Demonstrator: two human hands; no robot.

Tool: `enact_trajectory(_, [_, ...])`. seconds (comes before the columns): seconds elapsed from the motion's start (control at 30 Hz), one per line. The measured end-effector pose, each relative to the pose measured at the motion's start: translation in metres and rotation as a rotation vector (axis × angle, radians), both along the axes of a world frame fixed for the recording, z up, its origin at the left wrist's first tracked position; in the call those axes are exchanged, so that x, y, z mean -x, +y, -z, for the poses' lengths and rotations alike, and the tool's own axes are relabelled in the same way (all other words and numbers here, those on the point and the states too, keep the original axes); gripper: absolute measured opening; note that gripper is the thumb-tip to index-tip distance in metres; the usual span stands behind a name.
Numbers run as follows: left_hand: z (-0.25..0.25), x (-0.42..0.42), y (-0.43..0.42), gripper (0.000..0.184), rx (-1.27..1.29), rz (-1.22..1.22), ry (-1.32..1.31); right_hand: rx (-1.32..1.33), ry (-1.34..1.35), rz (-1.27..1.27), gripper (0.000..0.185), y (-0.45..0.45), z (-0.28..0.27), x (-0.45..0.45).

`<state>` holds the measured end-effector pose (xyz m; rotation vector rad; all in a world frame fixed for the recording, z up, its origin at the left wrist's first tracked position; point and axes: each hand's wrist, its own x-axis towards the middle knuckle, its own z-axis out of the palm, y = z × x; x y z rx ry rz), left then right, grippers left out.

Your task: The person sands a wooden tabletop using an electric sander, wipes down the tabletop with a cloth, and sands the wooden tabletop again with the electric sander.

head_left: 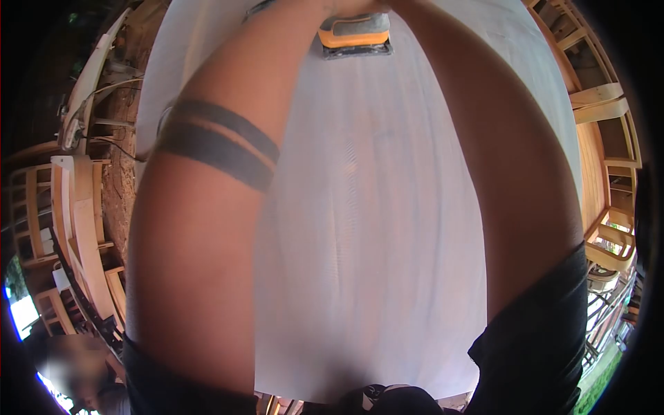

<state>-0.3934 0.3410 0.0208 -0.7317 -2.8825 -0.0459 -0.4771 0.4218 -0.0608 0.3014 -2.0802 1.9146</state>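
Observation:
Both of my arms stretch forward over a large pale, whitish board [373, 207] to an orange and grey electric sander [355, 34] at the top of the view. The sander's dark, dusty pad rests on the board. My left hand [337, 6] and my right hand [395, 3] come together on top of the sander, closed on its body. The upper frame edge cuts off most of both hands, so single fingers hardly show. Faint streaks and a line of small marks run lengthwise along the board's surface.
Wooden frames [77, 214] and a cable [114, 142] lie along the left side. Curved wooden pieces [598, 104] stand on the right, beside a wooden panel [593, 173]. Another person [86, 377] is at the lower left, blurred.

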Motion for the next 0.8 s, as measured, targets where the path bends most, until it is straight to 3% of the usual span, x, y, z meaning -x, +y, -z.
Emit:
enact_trajectory(0.07, [-0.005,-0.012,0.0,0.034,-0.007,-0.025,-0.027,0.012,-0.023,-0.069,0.048,-0.001,-0.005,-0.018])
enact_trajectory(0.23, [-0.005,-0.057,0.003,0.034,-0.03,-0.105,-0.027,-0.074,0.026,0.052,0.042,-0.005,0.0,-0.069])
enact_trajectory(0.33, [-0.011,-0.098,0.012,0.037,-0.34,-0.414,-0.13,-0.018,0.018,-0.104,0.035,0.001,-0.006,-0.114])
enact_trajectory(0.43, [0.026,-0.128,-0.005,0.039,-0.086,-0.199,0.013,0.092,0.02,-0.272,0.031,0.011,-0.013,-0.163])
enact_trajectory(0.8, [0.005,-0.311,0.037,0.025,-0.098,-0.198,-0.185,0.207,-0.071,-0.314,0.029,0.048,-0.025,-0.359])
